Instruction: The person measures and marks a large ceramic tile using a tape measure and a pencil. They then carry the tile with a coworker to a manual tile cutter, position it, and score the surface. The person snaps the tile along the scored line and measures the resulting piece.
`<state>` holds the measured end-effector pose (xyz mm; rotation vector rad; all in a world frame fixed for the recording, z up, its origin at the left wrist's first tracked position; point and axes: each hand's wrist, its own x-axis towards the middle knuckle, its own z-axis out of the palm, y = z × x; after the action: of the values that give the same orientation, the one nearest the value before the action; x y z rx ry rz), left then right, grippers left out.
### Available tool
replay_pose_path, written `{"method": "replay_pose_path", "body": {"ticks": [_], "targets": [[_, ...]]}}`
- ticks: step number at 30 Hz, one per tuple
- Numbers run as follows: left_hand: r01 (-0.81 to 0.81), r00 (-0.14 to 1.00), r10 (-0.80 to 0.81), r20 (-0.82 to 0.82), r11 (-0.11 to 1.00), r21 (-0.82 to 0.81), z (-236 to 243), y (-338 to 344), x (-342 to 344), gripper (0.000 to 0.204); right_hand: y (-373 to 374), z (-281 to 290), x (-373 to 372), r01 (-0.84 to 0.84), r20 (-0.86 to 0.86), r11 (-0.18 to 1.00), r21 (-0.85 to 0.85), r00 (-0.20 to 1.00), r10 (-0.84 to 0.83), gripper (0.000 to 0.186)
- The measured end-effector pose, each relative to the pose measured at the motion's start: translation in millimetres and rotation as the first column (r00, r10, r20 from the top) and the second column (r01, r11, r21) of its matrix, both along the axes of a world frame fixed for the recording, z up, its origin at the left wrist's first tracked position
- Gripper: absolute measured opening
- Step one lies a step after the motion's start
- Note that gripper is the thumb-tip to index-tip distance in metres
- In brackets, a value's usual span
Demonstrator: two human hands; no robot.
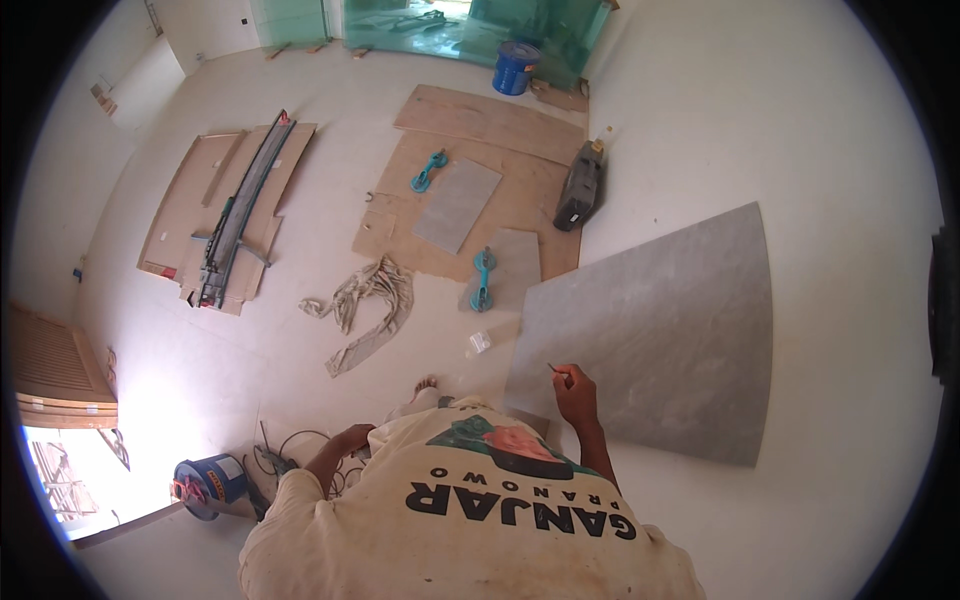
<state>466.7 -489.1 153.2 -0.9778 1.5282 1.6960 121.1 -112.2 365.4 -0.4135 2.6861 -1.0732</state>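
Holding a pencil [556,371], the right hand [576,392] is marking the big tile [660,330], likely heavy, stiff, brittle, best gripped by opposite edges. The left hand [352,438] is hanging low; its grip I cannot tell.

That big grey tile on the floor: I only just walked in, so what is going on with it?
A person in a cream shirt bends over the large grey tile, which lies flat on the pale floor. The right hand holds a thin pencil-like tool at the tile's near-left edge. The left hand is down by some cables near a blue bucket. Further off, smaller tile pieces and teal suction lifters rest on cardboard.
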Motion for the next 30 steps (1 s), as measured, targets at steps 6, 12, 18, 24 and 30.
{"method": "replay_pose_path", "body": {"ticks": [6,12,18,24,30], "targets": [[-0.082,0.991,0.097,-0.094,0.985,0.153,33,2,-22,0.036,9,-9,7,-0.004,0.012,1.000,0.030,1.000,0.004,0.018],[0.102,0.991,-0.095,-0.093,0.992,0.070,17,-13,-14,0.038,2,-4,3,-0.038,-0.004,0.998,0.040,0.999,0.038,0.019],[0.353,0.934,-0.355,0.030,0.909,-0.221,11,-15,-14,0.037,7,-8,1,-0.014,0.001,0.997,0.077,1.000,0.014,0.018],[0.448,0.872,-0.490,-0.013,0.808,-0.382,-7,-25,-14,0.043,-6,-8,-2,-0.004,0.061,0.999,0.043,0.998,0.002,0.017],[-0.266,0.953,0.282,0.111,0.954,-0.137,23,-14,-57,0.049,-11,-12,0,0.012,0.071,0.999,0.042,0.997,-0.015,0.018]]}}
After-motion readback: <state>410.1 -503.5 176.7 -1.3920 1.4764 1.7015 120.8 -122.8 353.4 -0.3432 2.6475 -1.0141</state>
